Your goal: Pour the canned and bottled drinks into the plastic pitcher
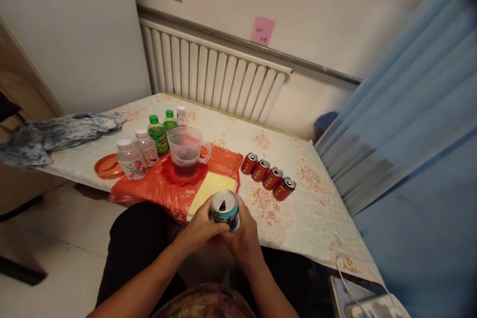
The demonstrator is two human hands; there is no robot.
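Note:
Between my two hands is a teal drink can (225, 209), its silver lid facing up with a dark opening in it. My left hand (203, 228) wraps round its left side and my right hand (246, 233) its right side. The can is over the table's front edge, just before a yellow pad of paper (211, 190). Beyond the pad, a clear plastic measuring jug (182, 151) with dark reddish liquid stands on a red scalloped dish (169, 173). Several red cans (273, 179) form a slanting row to the right.
Green-capped bottles (158, 136) and white-lidded jars (131, 161) stand left of the jug, near an orange lid (106, 166). Red plastic sheeting (149, 191) lies on the flowered tablecloth (309, 213). A patterned cloth (67, 134) is at far left. Blue curtain (417, 134) hangs at right.

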